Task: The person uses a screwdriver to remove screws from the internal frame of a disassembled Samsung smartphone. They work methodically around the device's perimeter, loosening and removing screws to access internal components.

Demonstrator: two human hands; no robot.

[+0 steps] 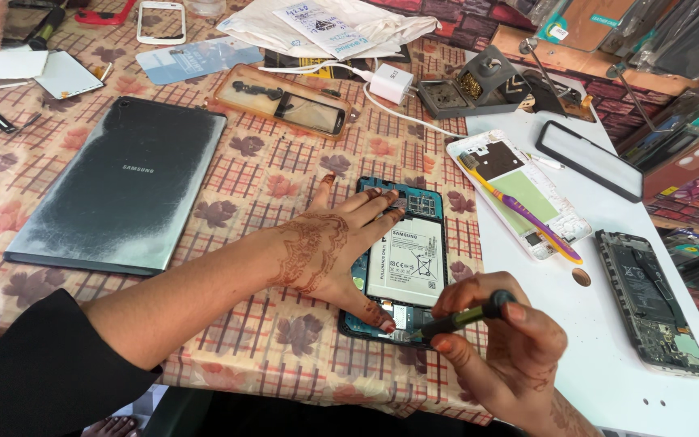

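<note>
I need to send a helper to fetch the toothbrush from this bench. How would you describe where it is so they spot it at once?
Look at the white board on the right of the patterned tablecloth. Near its left edge lies an opened white phone, and the toothbrush rests diagonally across it. It is the only purple and yellow stick there; the other phones carry nothing.

you're looking down at a table under a floral, checked tablecloth [269, 174] in beige and red. on your right a white board [608, 340] lies over it. beyond, a dark patterned surface [479, 20], perhaps brick-print, runs along the far edge. the light is even and soft. a strip of floor [143, 409] shows below.
</note>
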